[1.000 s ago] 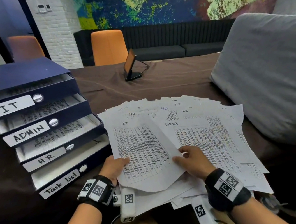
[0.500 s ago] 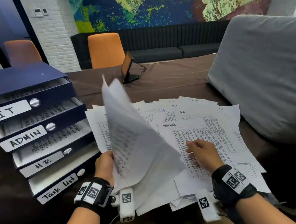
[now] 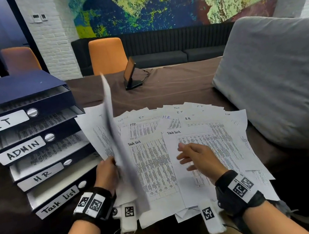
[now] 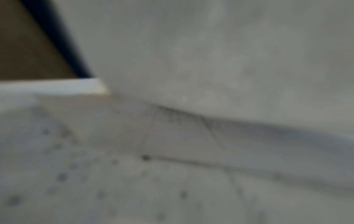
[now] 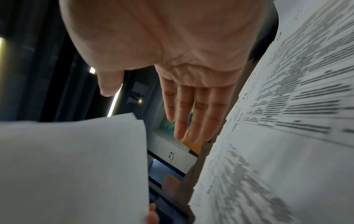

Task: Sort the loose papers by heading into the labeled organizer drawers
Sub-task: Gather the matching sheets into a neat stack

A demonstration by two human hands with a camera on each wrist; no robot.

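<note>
A spread of loose printed papers (image 3: 200, 130) covers the brown table, with headings such as HR, IT and Task list. My left hand (image 3: 108, 172) grips a lifted sheet (image 3: 116, 141), which stands nearly on edge and blurred. My right hand (image 3: 196, 158) hovers open above a Task list sheet (image 3: 152, 168), fingers straight, holding nothing; the right wrist view shows the same straight fingers (image 5: 189, 115). At the left stands a blue organizer (image 3: 16, 89) with four part-open drawers labelled IT (image 3: 3, 123), ADMIN (image 3: 22, 150), HR (image 3: 41, 176) and Task list (image 3: 58, 202). The left wrist view shows only blurred paper (image 4: 210, 60).
A large grey cushion (image 3: 278, 81) lies at the right, against the papers' edge. A small tilted screen on a stand (image 3: 131, 74) sits further back on the table. Orange chairs (image 3: 107, 55) and a dark sofa stand behind.
The sheet in my left hand has swung up from flat to nearly on edge and moved left. My right hand let go of it and now hovers open over the pile.
</note>
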